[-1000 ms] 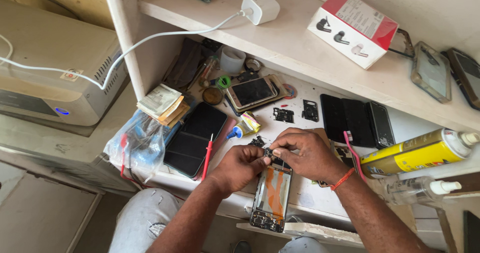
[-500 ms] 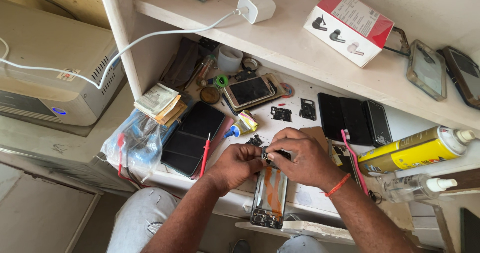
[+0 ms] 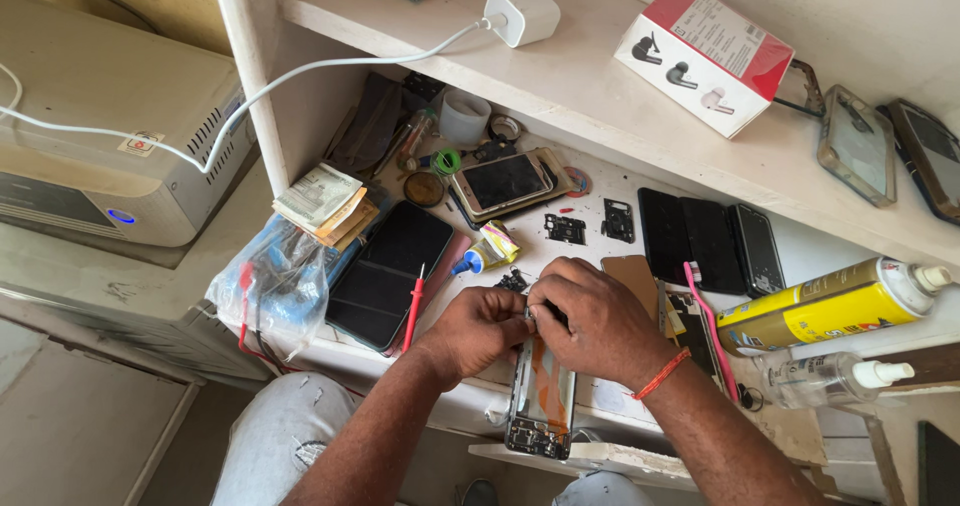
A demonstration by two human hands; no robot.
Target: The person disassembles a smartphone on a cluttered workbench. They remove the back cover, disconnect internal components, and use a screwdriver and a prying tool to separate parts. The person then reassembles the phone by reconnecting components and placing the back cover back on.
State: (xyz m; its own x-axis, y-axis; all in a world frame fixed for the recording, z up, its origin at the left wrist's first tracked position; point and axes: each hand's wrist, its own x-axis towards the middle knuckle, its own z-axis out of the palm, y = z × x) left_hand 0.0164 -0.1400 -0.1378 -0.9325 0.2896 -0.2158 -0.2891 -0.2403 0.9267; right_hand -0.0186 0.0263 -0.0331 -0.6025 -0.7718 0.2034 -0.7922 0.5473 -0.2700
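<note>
Over workbench, hands curled together.

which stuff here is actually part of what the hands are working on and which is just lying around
In hand:
left hand
right hand
opened phone, held by both

Lying about:
yellow spray can
red-and-white box
white charger
red-handled screwdriver
black tablet
gold phone

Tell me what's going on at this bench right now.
A person works with both bare hands on an opened phone body with exposed orange-tinted insides, which lies at the near edge of the cluttered white workbench. The left hand and right hand meet over its top end, fingers pinched close together. A red-handled screwdriver lies beside them, and a yellow spray can on its side.
</note>
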